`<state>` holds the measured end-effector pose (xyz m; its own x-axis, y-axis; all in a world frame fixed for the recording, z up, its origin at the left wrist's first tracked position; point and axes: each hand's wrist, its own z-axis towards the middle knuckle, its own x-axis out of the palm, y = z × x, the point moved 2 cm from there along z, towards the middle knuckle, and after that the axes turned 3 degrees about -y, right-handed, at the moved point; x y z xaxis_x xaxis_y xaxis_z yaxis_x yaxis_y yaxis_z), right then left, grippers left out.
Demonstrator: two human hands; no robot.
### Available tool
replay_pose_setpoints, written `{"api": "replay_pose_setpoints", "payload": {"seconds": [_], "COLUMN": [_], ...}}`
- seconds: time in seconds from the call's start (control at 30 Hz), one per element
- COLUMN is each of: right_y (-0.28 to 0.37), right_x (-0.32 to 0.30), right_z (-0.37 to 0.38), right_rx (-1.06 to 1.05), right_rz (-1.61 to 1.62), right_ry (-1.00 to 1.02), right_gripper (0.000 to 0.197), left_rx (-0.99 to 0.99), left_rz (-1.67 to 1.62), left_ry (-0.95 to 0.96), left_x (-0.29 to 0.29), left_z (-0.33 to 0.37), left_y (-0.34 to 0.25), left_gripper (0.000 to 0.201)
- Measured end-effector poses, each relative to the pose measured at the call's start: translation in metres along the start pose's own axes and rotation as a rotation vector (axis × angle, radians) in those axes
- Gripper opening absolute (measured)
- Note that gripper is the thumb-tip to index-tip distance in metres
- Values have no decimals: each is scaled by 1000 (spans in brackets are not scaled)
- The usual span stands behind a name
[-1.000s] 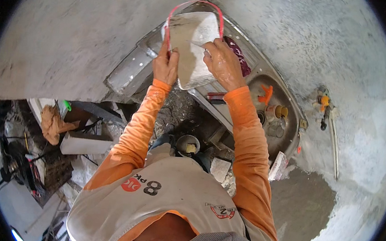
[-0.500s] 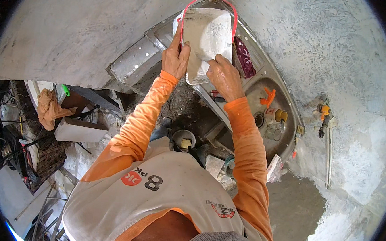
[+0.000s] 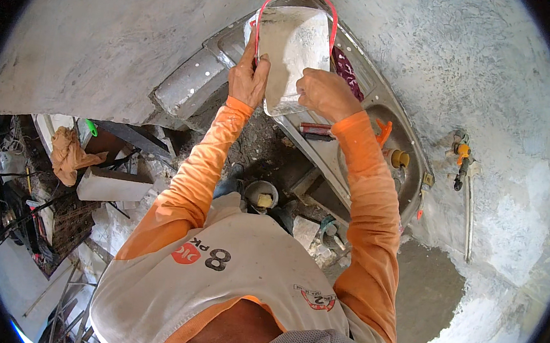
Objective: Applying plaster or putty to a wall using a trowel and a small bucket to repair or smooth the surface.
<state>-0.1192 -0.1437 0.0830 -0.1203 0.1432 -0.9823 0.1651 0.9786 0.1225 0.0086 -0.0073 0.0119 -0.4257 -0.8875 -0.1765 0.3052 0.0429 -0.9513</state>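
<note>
A white, stained square-sided container (image 3: 291, 48) with a red strap handle (image 3: 334, 29) rests tilted over the steel sink unit (image 3: 195, 80). My left hand (image 3: 248, 80) grips its left wall, thumb on the near side and fingers running behind the edge. At the container's near right part, my right hand (image 3: 328, 93) is closed with its fingers curled. Whatever those fingers hold is hidden. Just below the right wrist, a red-handled tool (image 3: 314, 128) and a dark one lie on the sink's edge. A dark red patterned cloth or packet (image 3: 348, 73) sits beside the container.
In the sink basin are an orange plastic piece (image 3: 384, 133) and a yellow-capped container (image 3: 398, 158). A tap with an orange part (image 3: 461, 149) juts from the right wall. Below stands a bucket (image 3: 262, 195) amid rubble. Boards, cables and a tan cloth (image 3: 72, 156) crowd the left.
My right hand has shifted a little right and up along the container, and its forearm has swung outward. The container has moved slightly away from me, still in my left hand's grip.
</note>
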Motion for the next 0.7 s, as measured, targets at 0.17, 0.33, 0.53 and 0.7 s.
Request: {"api": "replay_pose_setpoints", "payload": {"seconds": [0.17,0.33,0.53,0.7], "right_y": [-2,11,31,31], "right_x": [-38,-17,30,29], "right_z": [-9,12,5,-16], "right_rx": [-68,-132,-39,-52], "right_rz": [156,53,69,112], "right_ry": [-67,-598,-422,-359], "right_gripper": [16,15,24,27], "left_rx": [140,132,118,57], "left_rz": [22,19,16,31], "left_ry": [-36,-24,-22,10], "left_x": [1,2,-1,1], "left_z": [0,0,1,0], "left_y": [2,3,2,0], "left_gripper": [64,64,63,63]}}
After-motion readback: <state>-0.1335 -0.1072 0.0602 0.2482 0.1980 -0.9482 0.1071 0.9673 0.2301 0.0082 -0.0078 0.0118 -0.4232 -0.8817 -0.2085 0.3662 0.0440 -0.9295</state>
